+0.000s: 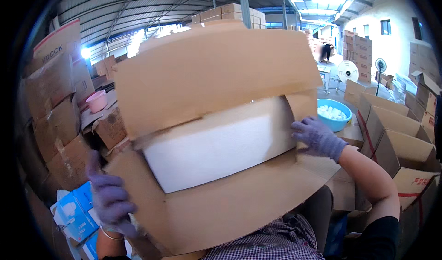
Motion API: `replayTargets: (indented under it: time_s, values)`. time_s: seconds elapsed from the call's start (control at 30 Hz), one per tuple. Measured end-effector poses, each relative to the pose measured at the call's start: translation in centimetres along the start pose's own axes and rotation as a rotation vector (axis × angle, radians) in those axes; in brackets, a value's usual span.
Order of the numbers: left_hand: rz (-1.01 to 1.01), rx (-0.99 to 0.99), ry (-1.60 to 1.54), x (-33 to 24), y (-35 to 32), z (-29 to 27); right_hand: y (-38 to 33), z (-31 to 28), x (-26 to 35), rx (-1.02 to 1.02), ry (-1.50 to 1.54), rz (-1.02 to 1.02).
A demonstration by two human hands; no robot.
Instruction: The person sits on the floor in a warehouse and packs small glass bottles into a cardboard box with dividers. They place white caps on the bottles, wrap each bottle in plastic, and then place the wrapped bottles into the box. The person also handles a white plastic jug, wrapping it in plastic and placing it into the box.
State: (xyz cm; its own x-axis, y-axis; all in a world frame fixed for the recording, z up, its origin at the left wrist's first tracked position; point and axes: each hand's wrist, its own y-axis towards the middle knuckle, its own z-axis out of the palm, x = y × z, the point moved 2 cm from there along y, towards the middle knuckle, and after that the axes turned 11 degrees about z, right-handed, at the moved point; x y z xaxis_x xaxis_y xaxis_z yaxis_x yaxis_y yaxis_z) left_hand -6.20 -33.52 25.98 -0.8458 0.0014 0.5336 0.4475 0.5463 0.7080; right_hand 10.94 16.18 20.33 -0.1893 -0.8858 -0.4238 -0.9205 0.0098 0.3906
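Head view: a large cardboard box (216, 75) fills the centre, a white block (216, 147) showing between its flaps. The left hand (110, 200), gloved purple, clamps the lower flap at 8 o'clock; the right hand (317, 138) grips the box's edge at 3 o'clock. A blue basin (343, 122) sits behind.

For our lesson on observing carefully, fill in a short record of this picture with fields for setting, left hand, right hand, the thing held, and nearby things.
Setting: warehouse stacked with cartons
Left hand: purple glove, grips the lower left edge of the large brown cardboard box
Right hand: purple glove, holds the box's right side flap
Box contents: white rectangular block showing between open flaps
Nearby: round blue plastic basin of white pieces, right; pink bucket, left; white standing fan
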Motion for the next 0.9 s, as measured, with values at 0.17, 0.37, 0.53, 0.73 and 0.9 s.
replayTargets:
  time_s: [0.17,0.37,0.53,0.73,0.9]
  values:
    - [0.088,0.213,-0.223,-1.9,1.4,4.1,5.1,-0.7,5.9,-0.068,0.181,0.084]
    - [0.063,0.132,-0.568,-1.8,6.6,11.9,7.3,1.1,5.8,-0.439,0.115,0.142]
    - [0.456,0.473,-0.029,-3.1,5.6,22.2,9.4,-1.4,5.7,-0.636,0.033,0.001]
    - [0.283,0.556,0.161,-2.1,-0.7,30.7,8.1,-13.0,5.3,-0.324,0.218,-0.091]
    - [0.132,0.662,0.022,-4.4,-0.8,31.6,6.8,-25.1,-2.9,-0.428,0.268,-0.173]
